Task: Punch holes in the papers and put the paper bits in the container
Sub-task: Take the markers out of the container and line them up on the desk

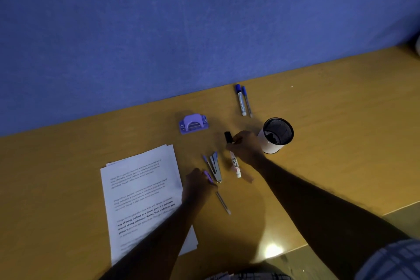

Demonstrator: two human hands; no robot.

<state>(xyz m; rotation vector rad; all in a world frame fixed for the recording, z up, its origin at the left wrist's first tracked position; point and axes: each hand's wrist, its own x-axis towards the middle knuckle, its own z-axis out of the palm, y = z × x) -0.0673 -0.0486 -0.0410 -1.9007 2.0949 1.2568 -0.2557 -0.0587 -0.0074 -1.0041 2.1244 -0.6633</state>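
Observation:
A stack of printed white papers point(141, 191) lies on the desk at the left. Beyond it, near the wall, stands a purple hole punch point(193, 124). A white container with a black mesh inside point(275, 135) sits at the right. My right hand point(246, 146) grips a black-capped white marker point(234, 163) just left of the container. Beside the papers' right edge, my left hand point(197, 183) holds a purple pen point(208, 176).
A stapler point(216, 166) and a thin pen point(222, 202) lie between my hands. Two blue-capped pens point(243, 102) lie by the blue wall point(159, 29). The wooden desk's point(329, 120) front edge runs at lower right.

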